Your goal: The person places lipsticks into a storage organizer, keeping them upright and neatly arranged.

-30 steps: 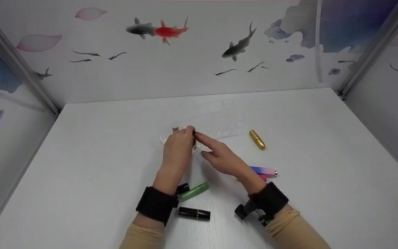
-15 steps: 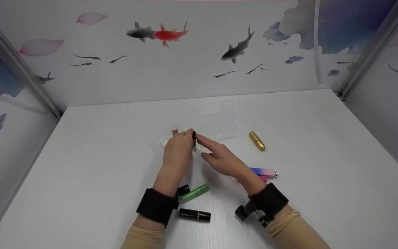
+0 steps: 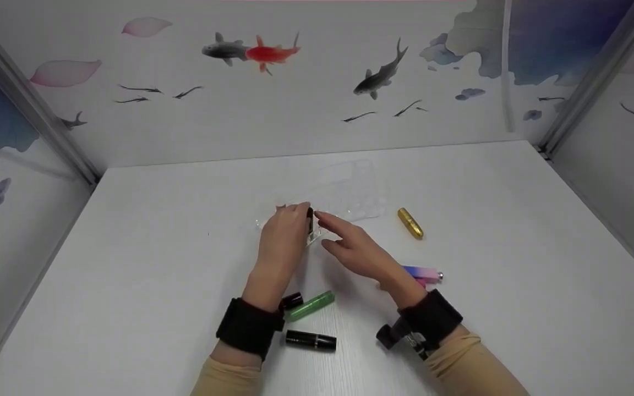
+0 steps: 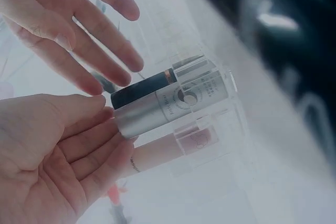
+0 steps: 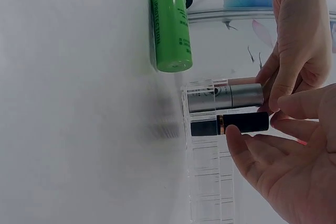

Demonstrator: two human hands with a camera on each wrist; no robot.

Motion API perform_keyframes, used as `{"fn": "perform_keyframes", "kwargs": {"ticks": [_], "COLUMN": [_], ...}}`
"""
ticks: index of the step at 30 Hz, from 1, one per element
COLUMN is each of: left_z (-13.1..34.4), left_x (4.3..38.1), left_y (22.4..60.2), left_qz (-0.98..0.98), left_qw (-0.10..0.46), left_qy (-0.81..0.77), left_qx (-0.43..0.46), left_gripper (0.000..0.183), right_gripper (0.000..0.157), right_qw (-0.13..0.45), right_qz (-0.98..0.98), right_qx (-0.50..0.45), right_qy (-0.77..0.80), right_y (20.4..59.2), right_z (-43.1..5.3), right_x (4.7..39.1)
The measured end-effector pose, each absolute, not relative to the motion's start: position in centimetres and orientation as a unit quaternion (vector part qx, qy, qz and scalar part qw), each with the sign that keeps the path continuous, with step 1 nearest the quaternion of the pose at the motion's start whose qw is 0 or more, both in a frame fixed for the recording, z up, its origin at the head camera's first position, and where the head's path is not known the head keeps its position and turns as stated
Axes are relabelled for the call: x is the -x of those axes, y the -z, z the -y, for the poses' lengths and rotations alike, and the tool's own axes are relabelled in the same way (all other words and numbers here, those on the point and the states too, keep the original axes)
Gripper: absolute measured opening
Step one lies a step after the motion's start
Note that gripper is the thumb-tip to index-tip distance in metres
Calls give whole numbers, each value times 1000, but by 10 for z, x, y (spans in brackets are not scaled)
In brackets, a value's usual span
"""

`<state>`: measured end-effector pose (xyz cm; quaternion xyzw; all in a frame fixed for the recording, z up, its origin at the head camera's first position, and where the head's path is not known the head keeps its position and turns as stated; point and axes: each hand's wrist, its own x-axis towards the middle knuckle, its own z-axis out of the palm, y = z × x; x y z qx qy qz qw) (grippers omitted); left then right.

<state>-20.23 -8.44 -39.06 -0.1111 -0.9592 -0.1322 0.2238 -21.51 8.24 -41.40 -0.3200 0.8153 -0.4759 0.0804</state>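
Note:
A clear plastic organizer (image 5: 212, 182) holds a black lipstick with a gold band (image 5: 251, 123), a silver tube (image 5: 247, 96) and a pale pink tube (image 4: 157, 155), side by side in its slots. My left hand (image 3: 284, 236) is at their tops. Its thumb tip lies by the end of the black lipstick, and its fingertips are close against the ends of the silver and pink tubes. On the other side my right hand (image 3: 358, 250) is held with fingers extended and spread beside the black lipstick, gripping nothing.
A gold tube (image 3: 410, 223) lies right of the organizer. Under the right forearm are a blue-and-pink tube (image 3: 424, 274) and a magenta item (image 3: 421, 282). A green tube (image 3: 310, 306), a black cylinder (image 3: 291, 301) and a black tube (image 3: 310, 340) lie between the forearms. Printed panels enclose the table.
The right index finger has drawn slightly away from the black lipstick's top, leaving more of the lipstick showing between the hands. The left hand has barely moved.

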Motion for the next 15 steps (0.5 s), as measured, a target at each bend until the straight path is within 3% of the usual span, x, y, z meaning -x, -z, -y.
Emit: {"fn": "perform_keyframes", "kwargs": {"ticks": [9, 15], "left_z": [85, 86], "left_x": [196, 190], "left_y": [378, 369], "left_qz": [942, 945], "left_qw": [239, 187], "left_qy": [198, 226], "left_qx": [128, 148], "left_gripper": [17, 9], "right_gripper": [54, 44], "right_qw": [105, 148], "right_qz": [-849, -870], "right_qx": [303, 344], "right_qy": [420, 321], "right_y": [406, 403], "right_z": [-96, -106], "right_x": [219, 221]}}
